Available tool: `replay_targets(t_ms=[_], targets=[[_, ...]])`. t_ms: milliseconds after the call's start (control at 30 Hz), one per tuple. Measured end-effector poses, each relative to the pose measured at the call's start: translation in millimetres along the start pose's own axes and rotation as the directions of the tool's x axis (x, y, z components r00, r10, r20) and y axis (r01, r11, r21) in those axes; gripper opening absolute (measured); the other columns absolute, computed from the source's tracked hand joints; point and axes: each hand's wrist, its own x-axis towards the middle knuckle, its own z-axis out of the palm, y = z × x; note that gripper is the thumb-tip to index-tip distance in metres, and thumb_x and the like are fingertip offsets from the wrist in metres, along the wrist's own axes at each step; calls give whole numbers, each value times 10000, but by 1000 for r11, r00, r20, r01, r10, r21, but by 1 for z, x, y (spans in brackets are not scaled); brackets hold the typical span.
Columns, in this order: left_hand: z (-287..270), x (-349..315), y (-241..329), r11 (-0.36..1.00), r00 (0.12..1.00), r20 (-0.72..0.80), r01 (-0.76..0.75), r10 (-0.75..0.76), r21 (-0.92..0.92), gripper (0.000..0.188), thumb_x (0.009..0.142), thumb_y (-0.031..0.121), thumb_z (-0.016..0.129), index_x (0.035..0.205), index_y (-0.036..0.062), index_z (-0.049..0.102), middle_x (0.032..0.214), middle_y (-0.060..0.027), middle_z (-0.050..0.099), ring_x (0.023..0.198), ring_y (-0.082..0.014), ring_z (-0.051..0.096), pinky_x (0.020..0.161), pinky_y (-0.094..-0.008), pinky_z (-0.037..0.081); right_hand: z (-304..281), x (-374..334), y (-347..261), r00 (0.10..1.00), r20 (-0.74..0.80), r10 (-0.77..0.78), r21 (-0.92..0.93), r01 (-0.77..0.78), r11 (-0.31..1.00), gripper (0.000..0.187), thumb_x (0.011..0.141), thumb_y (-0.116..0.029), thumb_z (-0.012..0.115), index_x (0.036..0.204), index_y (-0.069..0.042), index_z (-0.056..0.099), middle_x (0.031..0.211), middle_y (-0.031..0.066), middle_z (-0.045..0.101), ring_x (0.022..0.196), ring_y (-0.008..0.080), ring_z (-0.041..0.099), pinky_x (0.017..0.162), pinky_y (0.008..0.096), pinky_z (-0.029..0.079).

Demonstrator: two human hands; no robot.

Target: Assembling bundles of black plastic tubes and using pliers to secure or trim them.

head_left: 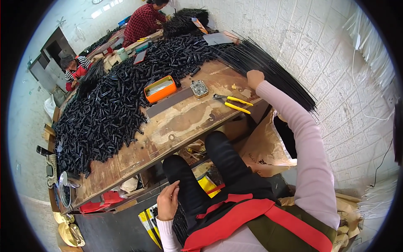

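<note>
My right hand (255, 79) reaches across the bench and is closed in a fist at the near edge of a bundle of long thin black rods (279, 77). Its fingers curl down among the rods, so how many are in the grip is hidden. Low beside my left thigh hangs my left hand (168, 202), its fingers loosely stretched and nothing visible in them. Pliers with yellow handles (235, 103) lie on the bench just nearer than my right hand. A small tin of metal bits (199, 88) and an orange box (160, 89) stand further left.
A large heap of short black tubes (109, 109) covers the left and back of the wooden bench (176, 128). Two people, one in a checked shirt (140, 21) and one in stripes (77, 69), sit beyond. A brown sack (268, 147) stands below; a white textured wall (327, 63) borders the right.
</note>
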Motion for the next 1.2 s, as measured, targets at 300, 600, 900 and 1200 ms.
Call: replay_targets(t_ms=[300, 600, 900, 1200], targets=[[0, -13, -12, 999, 999, -1, 40, -40, -25, 220, 934, 82, 598, 1128, 11, 676, 986, -176, 702, 898, -270, 696, 818, -326, 522, -9, -2, 11, 980, -135, -146, -91, 134, 987, 147, 730, -123, 634, 788, -13, 712, 857, 203, 698, 784, 356, 693, 689, 436, 552], [6, -10, -17, 999, 999, -11, -37, 37, -22, 225, 928, 82, 607, 1134, 20, 673, 967, -174, 699, 885, -284, 692, 803, -328, 521, -73, 43, 43, 999, -51, -11, 255, 24, 967, 326, 803, -242, 593, 939, 54, 613, 768, 212, 681, 651, 394, 669, 615, 488, 545], [11, 0, 3, 998, 999, 23, -43, 44, -45, 222, 918, 68, 613, 1127, 26, 675, 967, -181, 689, 872, -306, 685, 767, -340, 522, -165, 77, 46, 924, 308, -227, 872, -180, 455, 302, 850, -256, 718, 722, -1, 622, 579, 36, 564, 387, 111, 450, 346, 272, 368], [-5, 49, 75, 937, 948, 114, -268, 298, -224, 214, 918, 32, 596, 1116, -6, 667, 984, -145, 702, 912, -245, 682, 816, -303, 516, -237, 82, -24, 933, 35, -358, 999, -18, 51, 389, 953, -322, 633, 651, -189, 426, 545, -104, 330, 456, 19, 274, 431, 198, 236]])
